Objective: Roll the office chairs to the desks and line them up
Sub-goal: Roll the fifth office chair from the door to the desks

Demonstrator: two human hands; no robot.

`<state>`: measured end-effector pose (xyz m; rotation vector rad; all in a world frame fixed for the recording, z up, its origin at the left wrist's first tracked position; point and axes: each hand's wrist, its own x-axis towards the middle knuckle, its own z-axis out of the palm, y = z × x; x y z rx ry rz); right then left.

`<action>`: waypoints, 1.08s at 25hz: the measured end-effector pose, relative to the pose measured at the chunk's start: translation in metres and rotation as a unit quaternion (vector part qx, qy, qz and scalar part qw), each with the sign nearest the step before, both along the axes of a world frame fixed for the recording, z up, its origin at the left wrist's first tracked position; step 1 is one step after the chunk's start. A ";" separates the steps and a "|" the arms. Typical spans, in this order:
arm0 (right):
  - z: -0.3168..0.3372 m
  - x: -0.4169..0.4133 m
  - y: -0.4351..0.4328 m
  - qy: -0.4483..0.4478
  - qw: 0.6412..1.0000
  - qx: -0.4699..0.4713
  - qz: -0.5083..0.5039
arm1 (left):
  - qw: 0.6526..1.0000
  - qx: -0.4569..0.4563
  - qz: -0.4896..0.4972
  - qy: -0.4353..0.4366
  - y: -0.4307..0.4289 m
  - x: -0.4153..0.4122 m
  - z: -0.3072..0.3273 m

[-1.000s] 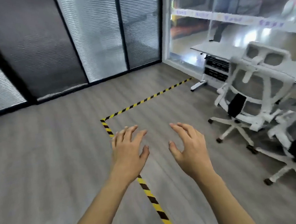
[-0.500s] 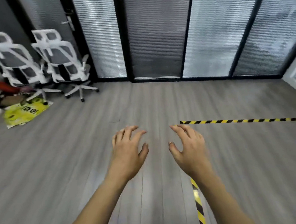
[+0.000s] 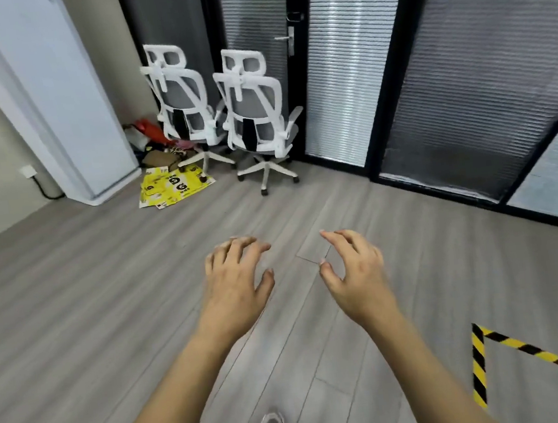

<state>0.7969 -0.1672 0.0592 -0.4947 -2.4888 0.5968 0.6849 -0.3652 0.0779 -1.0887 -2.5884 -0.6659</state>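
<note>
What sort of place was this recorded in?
Probably an office: two white mesh office chairs, the left chair and the right chair, stand by glass partitions with shut blinds, and yellow-black hazard tape marks the wood-look floor.

I am standing in an office, looking at two white mesh office chairs (image 3: 226, 113) against glass partitions with blinds (image 3: 462, 71), hazard tape (image 3: 526, 350) marking the grey floor (image 3: 75, 319).

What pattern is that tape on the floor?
Yellow and black diagonal stripes on the floor tape, seen in the head view.
</note>
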 end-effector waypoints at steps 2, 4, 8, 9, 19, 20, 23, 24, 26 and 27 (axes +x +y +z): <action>0.000 -0.075 0.023 -0.013 1.000 -0.001 -0.006 | 1.000 0.011 0.010 -0.015 0.020 -0.073 -0.002; 0.004 -0.146 0.045 -0.017 1.000 -0.007 -0.014 | 1.000 0.013 0.007 -0.026 0.043 -0.145 0.002; 0.016 -0.283 0.090 -0.011 1.000 -0.007 -0.022 | 1.000 0.020 -0.006 -0.019 0.098 -0.288 0.018; 0.018 -0.312 0.100 -0.011 1.000 -0.008 -0.026 | 1.000 0.021 -0.005 -0.019 0.110 -0.317 0.020; -0.003 -0.676 0.253 0.010 0.998 -0.058 -0.033 | 1.000 -0.016 -0.003 -0.009 0.255 -0.682 0.005; -0.001 -0.717 0.268 0.014 0.998 -0.062 -0.030 | 1.000 -0.017 -0.001 -0.008 0.267 -0.719 0.007; 0.005 -0.819 0.297 0.013 0.998 -0.055 -0.015 | 1.000 -0.009 0.011 -0.009 0.290 -0.814 0.007; 0.006 -0.850 0.306 0.011 0.998 -0.053 -0.011 | 1.000 -0.008 0.015 -0.007 0.299 -0.844 0.007; 0.003 -0.917 0.331 0.012 0.998 -0.056 -0.013 | 1.000 -0.012 0.009 -0.010 0.320 -0.915 0.002; 0.000 -0.949 0.345 0.013 0.998 -0.054 -0.017 | 1.000 -0.013 0.001 -0.011 0.331 -0.951 -0.002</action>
